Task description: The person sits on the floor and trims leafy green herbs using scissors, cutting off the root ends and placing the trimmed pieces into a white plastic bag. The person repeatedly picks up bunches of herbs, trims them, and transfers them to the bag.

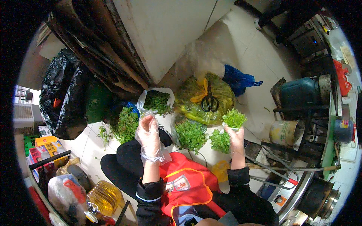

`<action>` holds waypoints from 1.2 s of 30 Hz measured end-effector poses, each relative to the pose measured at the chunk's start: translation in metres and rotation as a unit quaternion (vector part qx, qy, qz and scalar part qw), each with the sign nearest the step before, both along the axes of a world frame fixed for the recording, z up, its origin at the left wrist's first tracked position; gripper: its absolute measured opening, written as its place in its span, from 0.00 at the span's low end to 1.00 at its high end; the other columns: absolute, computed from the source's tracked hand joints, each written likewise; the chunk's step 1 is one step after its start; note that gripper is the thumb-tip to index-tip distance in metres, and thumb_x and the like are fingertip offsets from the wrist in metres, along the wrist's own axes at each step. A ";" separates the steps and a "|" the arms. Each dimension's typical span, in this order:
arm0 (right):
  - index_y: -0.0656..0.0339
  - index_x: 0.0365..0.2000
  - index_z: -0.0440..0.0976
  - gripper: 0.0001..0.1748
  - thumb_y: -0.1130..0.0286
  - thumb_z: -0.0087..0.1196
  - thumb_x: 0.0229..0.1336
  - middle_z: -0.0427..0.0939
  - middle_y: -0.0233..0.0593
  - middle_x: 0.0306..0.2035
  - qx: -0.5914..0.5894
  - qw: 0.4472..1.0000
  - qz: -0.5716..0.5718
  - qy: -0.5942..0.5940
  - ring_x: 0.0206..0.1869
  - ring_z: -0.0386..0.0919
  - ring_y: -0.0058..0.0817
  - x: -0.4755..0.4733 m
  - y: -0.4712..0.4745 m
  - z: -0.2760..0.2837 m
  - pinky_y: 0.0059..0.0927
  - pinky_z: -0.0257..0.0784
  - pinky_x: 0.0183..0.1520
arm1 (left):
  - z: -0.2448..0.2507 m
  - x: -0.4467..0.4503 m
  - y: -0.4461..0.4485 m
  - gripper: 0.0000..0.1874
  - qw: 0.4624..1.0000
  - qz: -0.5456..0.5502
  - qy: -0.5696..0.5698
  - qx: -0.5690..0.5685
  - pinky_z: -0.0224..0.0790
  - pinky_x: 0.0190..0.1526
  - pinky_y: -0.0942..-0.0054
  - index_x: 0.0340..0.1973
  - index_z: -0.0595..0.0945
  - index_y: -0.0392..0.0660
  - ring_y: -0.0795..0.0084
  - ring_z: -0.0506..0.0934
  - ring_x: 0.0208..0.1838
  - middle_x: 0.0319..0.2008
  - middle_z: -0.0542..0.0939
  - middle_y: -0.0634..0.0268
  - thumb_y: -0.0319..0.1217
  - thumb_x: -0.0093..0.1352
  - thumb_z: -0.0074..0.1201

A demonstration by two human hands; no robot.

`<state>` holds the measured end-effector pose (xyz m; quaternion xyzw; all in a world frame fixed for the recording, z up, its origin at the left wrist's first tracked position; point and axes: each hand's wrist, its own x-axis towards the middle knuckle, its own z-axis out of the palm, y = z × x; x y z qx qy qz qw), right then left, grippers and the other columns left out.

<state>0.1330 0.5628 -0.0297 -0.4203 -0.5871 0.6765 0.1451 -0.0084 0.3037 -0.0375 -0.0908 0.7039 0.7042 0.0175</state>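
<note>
My right hand (pixel 236 138), in a clear plastic glove, grips a bunch of green herbs (pixel 234 118) with its pale stem ends up. Leafy greens (pixel 220 140) show just beside and below that hand; whether they belong to the same bunch I cannot tell. My left hand (pixel 148 136), gloved too, is raised with curled fingers, and what lies inside them is hidden. Between the hands is a heap of leafy herbs (pixel 191 135) on clear plastic. Farther off, black-handled scissors (pixel 209 103) lie on a knotted yellow plastic bag (pixel 185 104). A white bag (pixel 169 94) holds darker greens (pixel 155 100).
More greens (pixel 127 124) lie on the tiled floor at left, near a black bin bag (pixel 63 99). A blue bag (pixel 237 79) sits behind the yellow one. An oil bottle (pixel 104 197) stands lower left. At right are a bucket (pixel 282 132) and a teal container (pixel 298 89).
</note>
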 end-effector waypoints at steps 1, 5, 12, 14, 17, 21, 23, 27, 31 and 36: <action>0.65 0.49 0.69 0.24 0.78 0.60 0.50 0.78 0.38 0.42 0.011 1.000 0.008 -0.011 0.42 0.77 0.26 0.005 0.003 -0.006 0.27 0.72 0.47 | -0.008 -0.001 -0.001 0.10 1.000 -0.009 -0.013 -0.014 0.68 0.47 0.79 0.44 0.77 0.39 0.78 0.76 0.42 0.40 0.79 0.65 0.21 0.67 0.54; 0.66 0.45 0.71 0.18 0.78 0.59 0.52 0.78 0.35 0.39 -0.006 0.999 0.029 -0.025 0.40 0.76 0.23 0.021 -0.001 -0.034 0.27 0.72 0.45 | -0.038 0.001 0.011 0.14 0.995 -0.033 -0.081 0.047 0.68 0.44 0.81 0.45 0.75 0.40 0.80 0.74 0.39 0.39 0.77 0.67 0.21 0.65 0.57; 0.65 0.41 0.75 0.17 0.71 0.62 0.49 0.79 0.32 0.35 -0.001 0.990 0.129 -0.049 0.35 0.76 0.21 -0.007 -0.035 -0.083 0.26 0.71 0.40 | -0.045 -0.011 -0.007 0.12 0.994 0.000 -0.101 0.045 0.69 0.46 0.79 0.44 0.76 0.38 0.77 0.76 0.40 0.38 0.78 0.65 0.20 0.66 0.54; 0.62 0.40 0.75 0.16 0.69 0.63 0.50 0.78 0.29 0.31 0.035 0.954 0.237 -0.179 0.30 0.73 0.18 -0.030 -0.040 -0.098 0.24 0.70 0.34 | -0.043 -0.021 -0.025 0.10 0.997 0.022 -0.053 0.043 0.70 0.46 0.78 0.44 0.77 0.37 0.76 0.77 0.39 0.38 0.80 0.63 0.20 0.66 0.54; 0.64 0.41 0.77 0.17 0.66 0.62 0.51 0.82 0.39 0.31 0.054 0.929 0.333 -0.153 0.31 0.78 0.25 -0.078 -0.064 -0.135 0.31 0.74 0.41 | -0.045 -0.040 -0.057 0.10 0.993 0.053 -0.070 0.080 0.73 0.43 0.76 0.44 0.77 0.38 0.75 0.78 0.38 0.38 0.80 0.62 0.21 0.67 0.53; 0.69 0.44 0.74 0.25 0.64 0.66 0.48 0.80 0.42 0.37 0.031 0.931 0.335 -0.142 0.37 0.77 0.31 -0.143 -0.101 -0.191 0.33 0.73 0.43 | -0.048 -0.065 -0.073 0.11 0.991 0.018 -0.078 0.111 0.73 0.43 0.76 0.45 0.76 0.39 0.76 0.78 0.38 0.38 0.80 0.64 0.22 0.67 0.55; 0.72 0.49 0.70 0.34 0.61 0.68 0.46 0.75 0.49 0.50 -0.075 0.890 0.407 -0.194 0.48 0.75 0.33 -0.171 -0.106 -0.222 0.37 0.71 0.48 | -0.045 -0.081 -0.077 0.10 0.988 -0.047 -0.135 0.051 0.70 0.44 0.78 0.44 0.76 0.40 0.77 0.77 0.39 0.37 0.79 0.65 0.22 0.67 0.55; 0.69 0.55 0.67 0.36 0.62 0.66 0.48 0.67 0.53 0.59 -0.174 0.942 0.180 -0.222 0.58 0.68 0.36 -0.210 -0.150 -0.297 0.44 0.68 0.53 | -0.053 -0.131 -0.086 0.08 0.958 -0.194 -0.159 -0.141 0.68 0.43 0.80 0.41 0.78 0.41 0.81 0.75 0.38 0.35 0.78 0.69 0.25 0.67 0.56; 0.67 0.59 0.63 0.38 0.57 0.61 0.53 0.65 0.51 0.62 -0.482 0.874 0.059 -0.028 0.63 0.64 0.40 -0.224 -0.188 -0.385 0.48 0.65 0.58 | -0.108 -0.164 -0.083 0.08 0.894 -0.321 -0.126 -0.286 0.71 0.38 0.76 0.40 0.80 0.41 0.76 0.78 0.35 0.30 0.82 0.63 0.28 0.65 0.56; 0.56 0.67 0.54 0.43 0.55 0.60 0.55 0.52 0.42 0.70 -0.423 0.904 -0.020 -0.061 0.69 0.55 0.44 -0.249 -0.205 -0.434 0.59 0.55 0.64 | -0.178 -0.187 -0.102 0.18 0.782 -0.509 -0.114 -0.341 0.72 0.48 0.64 0.44 0.82 0.47 0.59 0.80 0.45 0.44 0.82 0.52 0.38 0.59 0.63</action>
